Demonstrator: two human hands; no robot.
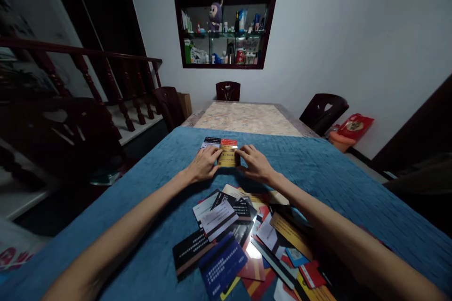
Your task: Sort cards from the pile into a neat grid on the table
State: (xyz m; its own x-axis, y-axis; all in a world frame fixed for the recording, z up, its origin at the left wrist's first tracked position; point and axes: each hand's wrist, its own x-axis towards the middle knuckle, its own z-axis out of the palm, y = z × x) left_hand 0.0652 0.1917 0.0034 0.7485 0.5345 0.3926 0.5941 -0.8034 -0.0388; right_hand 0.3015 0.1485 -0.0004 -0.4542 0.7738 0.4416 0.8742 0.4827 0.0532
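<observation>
Pinched between left hand (204,163) and right hand (254,162): gold card (228,156), flat on blue cloth (335,178), beside dark card (210,142) and red card (229,142). Nearer, loose card pile (247,240); print too small to read.

Gold card (228,156) flat on the blue cloth, far of the pile, pinched at both short edges. Touching its far edge: red card (229,142), dark card (211,142) left of that.
</observation>
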